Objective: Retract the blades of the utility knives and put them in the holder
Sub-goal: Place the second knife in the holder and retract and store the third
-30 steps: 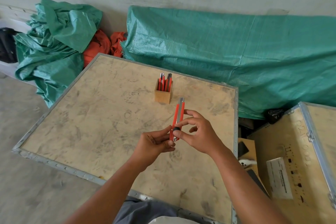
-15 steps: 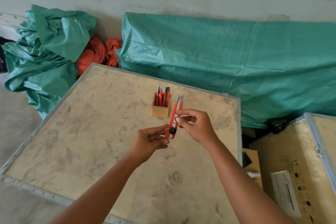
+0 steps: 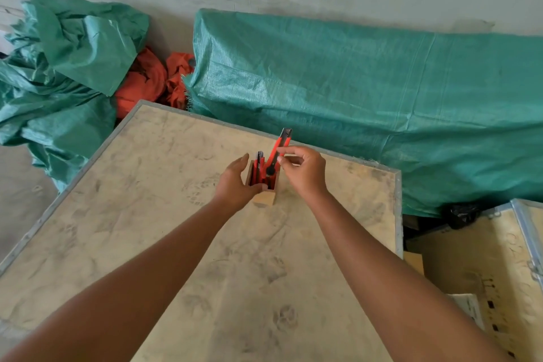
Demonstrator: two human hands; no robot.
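A small square wooden holder [image 3: 265,198] stands on the plywood crate top [image 3: 147,214], with other red utility knives [image 3: 259,166] standing in it. My right hand [image 3: 304,172] pinches a red utility knife [image 3: 277,153] by its middle; the knife leans to the right, its black-knobbed lower end inside the holder's mouth and its metal tip up. No blade shows beyond the tip. My left hand [image 3: 238,184] grips the holder's left side, thumb over its near rim.
Green tarpaulin [image 3: 367,91] covers a long bulk behind the crate; a crumpled green tarp [image 3: 64,73] and orange cloth [image 3: 147,82] lie at the back left. A second plywood crate [image 3: 484,267] sits lower right, across a gap.
Both hands moved forward from mid-air to the holder. The left hand let go of the knife and took the holder; the right hand lowered the knife's end into it.
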